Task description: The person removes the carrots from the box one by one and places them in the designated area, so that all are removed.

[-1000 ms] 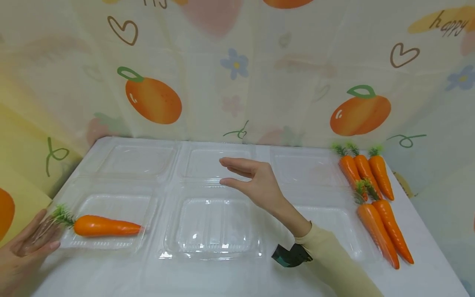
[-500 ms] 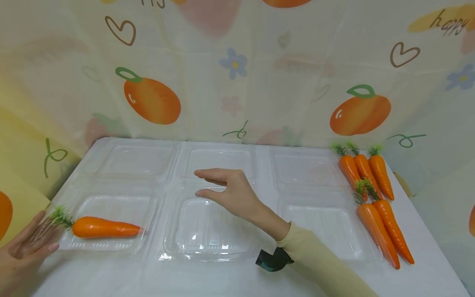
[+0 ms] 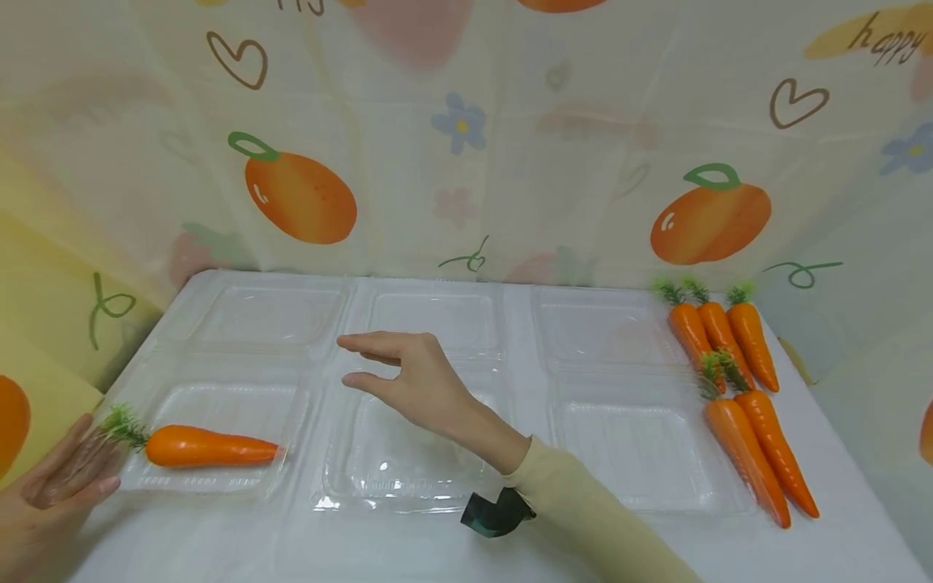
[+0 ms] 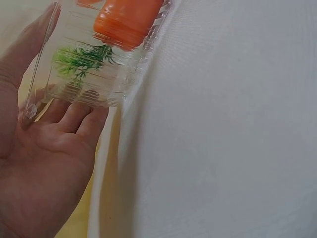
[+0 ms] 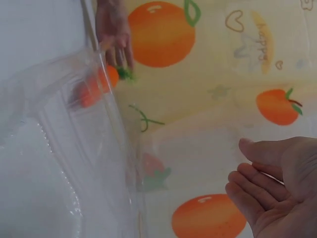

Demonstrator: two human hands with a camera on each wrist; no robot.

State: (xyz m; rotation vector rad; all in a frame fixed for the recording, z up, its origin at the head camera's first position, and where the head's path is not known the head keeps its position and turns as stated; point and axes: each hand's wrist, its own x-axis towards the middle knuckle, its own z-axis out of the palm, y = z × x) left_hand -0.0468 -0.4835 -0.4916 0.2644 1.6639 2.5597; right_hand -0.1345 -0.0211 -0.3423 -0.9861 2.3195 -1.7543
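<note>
My left hand [image 3: 61,482] grips the left end of a clear plastic clamshell box [image 3: 219,486], whose lid lies opened back. One orange carrot [image 3: 207,447] with a green leafy top lies lengthwise in this box, leaves toward the hand. In the left wrist view, the fingers [image 4: 74,116] reach around the box end near the leaves. My right hand [image 3: 411,376] hovers over the middle clear box [image 3: 364,494] with nothing in it, thumb and fingers apart and pointing left. The right wrist view shows that hand [image 5: 272,183] empty too.
A third clear box [image 3: 641,453] stands opened on the right. Several carrots [image 3: 754,453] lie in two groups at the right edge of the white table [image 3: 219,542]. Behind it hangs a fruit-patterned cloth [image 3: 466,202].
My right hand has moved left, from the right part of the middle box to its left part, keeping its shape. The left hand, the boxes and the carrots have stayed put.
</note>
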